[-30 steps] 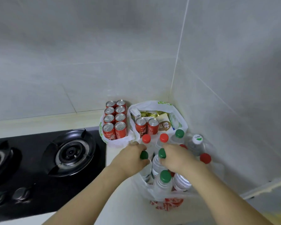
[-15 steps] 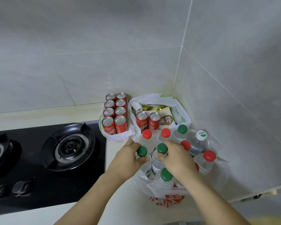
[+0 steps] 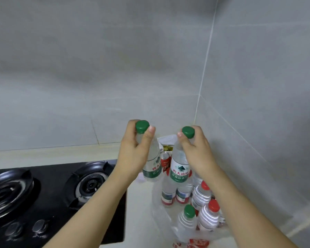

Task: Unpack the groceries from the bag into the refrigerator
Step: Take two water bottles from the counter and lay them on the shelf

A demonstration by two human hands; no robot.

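I am in the lifting-out step: each hand holds one green-capped water bottle in the air above the clear plastic bag (image 3: 161,217), which stands on the worktop (image 3: 140,203) near its back right corner, beside the tiled walls. My left hand (image 3: 134,151) is clamped on the neck of the left bottle (image 3: 153,165), thumb just under the cap. My right hand (image 3: 195,151) is wrapped on the neck of the right bottle (image 3: 179,167) in the same way. Both bottles hang free of the bag and a little apart. More bottles with red and green caps remain in the bag, and a red can (image 3: 165,161) shows behind. The stove (image 3: 48,194) is along the left side. The refrigerator is not in view, so I judge that the next move calls for turning away from this corner and carrying both bottles upright to it, without swinging them
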